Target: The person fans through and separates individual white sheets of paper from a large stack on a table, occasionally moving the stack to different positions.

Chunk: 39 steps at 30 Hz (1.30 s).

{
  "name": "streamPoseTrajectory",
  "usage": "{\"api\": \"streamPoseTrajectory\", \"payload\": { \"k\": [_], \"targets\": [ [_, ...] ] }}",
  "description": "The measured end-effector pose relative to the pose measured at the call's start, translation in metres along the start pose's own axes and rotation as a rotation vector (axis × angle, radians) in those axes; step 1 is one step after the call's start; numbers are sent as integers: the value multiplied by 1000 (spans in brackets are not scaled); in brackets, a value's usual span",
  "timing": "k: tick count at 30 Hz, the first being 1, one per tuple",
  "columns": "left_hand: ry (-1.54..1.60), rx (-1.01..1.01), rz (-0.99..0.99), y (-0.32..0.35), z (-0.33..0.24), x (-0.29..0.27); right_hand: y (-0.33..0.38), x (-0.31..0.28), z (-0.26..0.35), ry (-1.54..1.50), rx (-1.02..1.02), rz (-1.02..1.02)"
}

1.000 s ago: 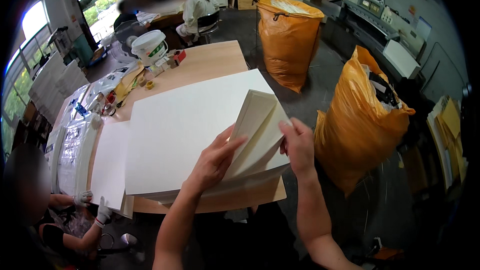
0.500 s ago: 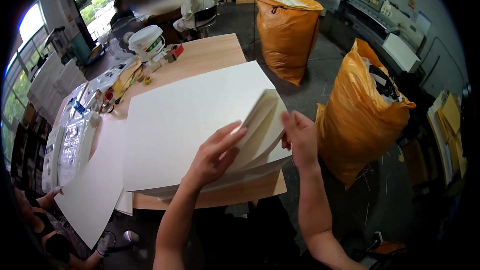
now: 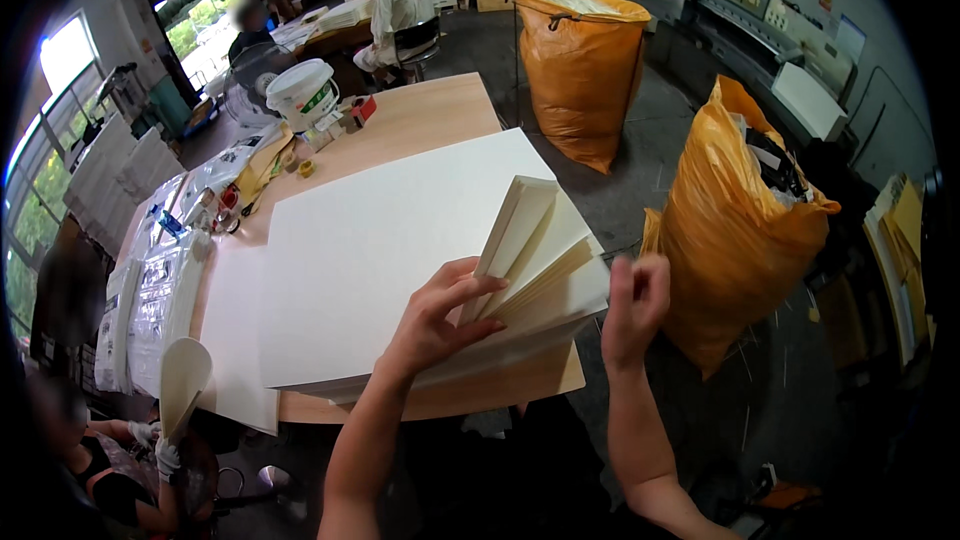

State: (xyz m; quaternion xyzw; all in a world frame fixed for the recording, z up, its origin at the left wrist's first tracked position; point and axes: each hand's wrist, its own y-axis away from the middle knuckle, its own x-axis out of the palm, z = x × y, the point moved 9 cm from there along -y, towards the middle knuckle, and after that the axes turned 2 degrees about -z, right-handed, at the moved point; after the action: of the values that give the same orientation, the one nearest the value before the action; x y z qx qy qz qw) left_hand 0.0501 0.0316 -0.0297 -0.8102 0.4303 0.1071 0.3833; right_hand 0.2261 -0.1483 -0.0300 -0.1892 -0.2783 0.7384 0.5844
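A tall stack of large white paper sheets (image 3: 380, 230) lies on the wooden table in front of me. My left hand (image 3: 430, 318) grips the turned-up right corner of the upper sheets (image 3: 545, 285), thumb and fingers on either side of the bend. That corner stands up in a fan of several separate layers. Just off the stack's right edge is my right hand (image 3: 637, 315), its fingers curled in and slightly blurred. It is apart from the paper, and I see nothing in it.
On the table (image 3: 425, 105) stand a white bucket (image 3: 302, 92), tape rolls (image 3: 306, 169) and plastic-wrapped packs (image 3: 165, 285). Orange sacks (image 3: 735, 230) stand to the right. At lower left, a co-worker's gloved hands (image 3: 167, 455) hold a curled white sheet (image 3: 185, 380). Others sit behind.
My right hand has come away from the sheet corner and moved right. The corner has spread into more layers in my left hand. The co-worker's sheet has gone from flat to curled.
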Motion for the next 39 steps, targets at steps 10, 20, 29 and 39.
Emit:
{"api": "streamPoseTrajectory", "payload": {
  "k": [10,20,29,39],
  "targets": [
    [-521,215,194,10,-9,26,80,67,-16,314,110,1095],
    [-474,206,57,2,6,23,60,56,-11,315,-47,829],
    [-328,15,208,0,12,23,18,-10,-87,897,122,855],
    [-142,171,-7,6,10,7,-7,29,-54,359,-128,591]
  ]
}}
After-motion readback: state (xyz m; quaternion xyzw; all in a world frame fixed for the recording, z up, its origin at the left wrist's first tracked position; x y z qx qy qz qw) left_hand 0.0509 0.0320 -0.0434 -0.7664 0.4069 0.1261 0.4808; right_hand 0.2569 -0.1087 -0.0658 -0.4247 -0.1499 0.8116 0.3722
